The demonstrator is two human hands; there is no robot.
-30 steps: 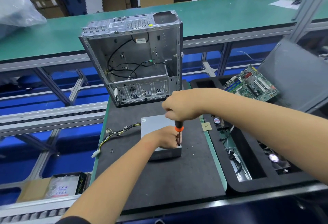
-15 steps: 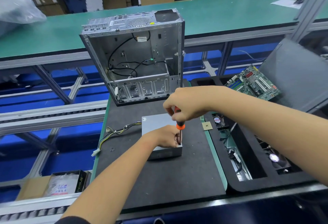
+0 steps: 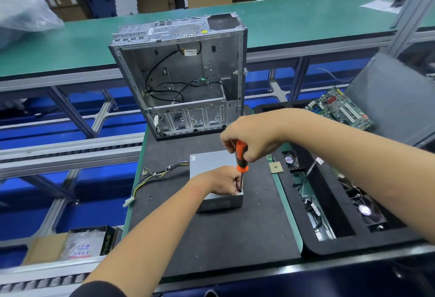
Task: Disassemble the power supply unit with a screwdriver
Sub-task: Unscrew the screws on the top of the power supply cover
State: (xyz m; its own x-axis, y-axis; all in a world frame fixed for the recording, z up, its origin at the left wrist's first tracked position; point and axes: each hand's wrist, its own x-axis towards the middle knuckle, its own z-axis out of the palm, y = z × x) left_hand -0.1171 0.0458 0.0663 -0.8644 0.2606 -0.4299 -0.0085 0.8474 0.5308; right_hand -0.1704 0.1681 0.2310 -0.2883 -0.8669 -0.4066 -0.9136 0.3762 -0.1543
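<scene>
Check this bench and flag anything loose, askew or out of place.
Small dark bits, likely screws, lie loose on the black mat left of the power supply unit, where they could roll off. The empty computer case looks tilted, though the wide lens may exaggerate that. A bare chip sits on the mat's right edge.

Head view looks forward, downward over the workbench (close, wide-angle).
</scene>
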